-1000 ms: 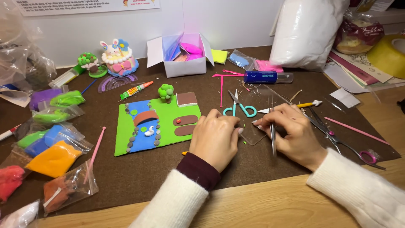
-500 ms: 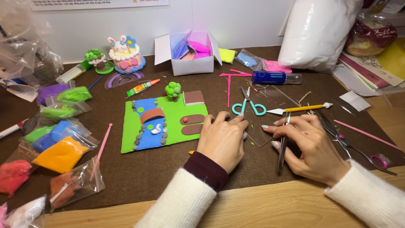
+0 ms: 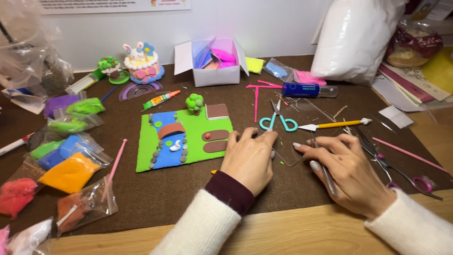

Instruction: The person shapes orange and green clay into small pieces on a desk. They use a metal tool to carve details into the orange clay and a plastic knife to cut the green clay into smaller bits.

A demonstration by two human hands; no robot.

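Observation:
My left hand [image 3: 249,158] lies palm down on the brown mat [image 3: 155,198], fingers together, touching the right edge of a green clay scene [image 3: 183,140] with a blue stream, a small bridge, a white swan and brown patches. My right hand [image 3: 347,172] grips a thin metal sculpting tool [image 3: 326,174], with the fingertips pressing on a clear plastic sheet [image 3: 289,158]. What sits under my left fingers is hidden.
Teal scissors [image 3: 278,120] and a yellow-handled knife [image 3: 336,124] lie just beyond my hands. Bags of coloured clay [image 3: 71,172] line the left. An open white box [image 3: 211,61], a glue stick [image 3: 304,89], clay figures [image 3: 141,63], a pink stick [image 3: 114,163] and dark scissors [image 3: 391,165] surround the work.
The view has shifted, so the scene sits further right and lower. My hands have stayed close together on the mat; the right hand still grips the tool.

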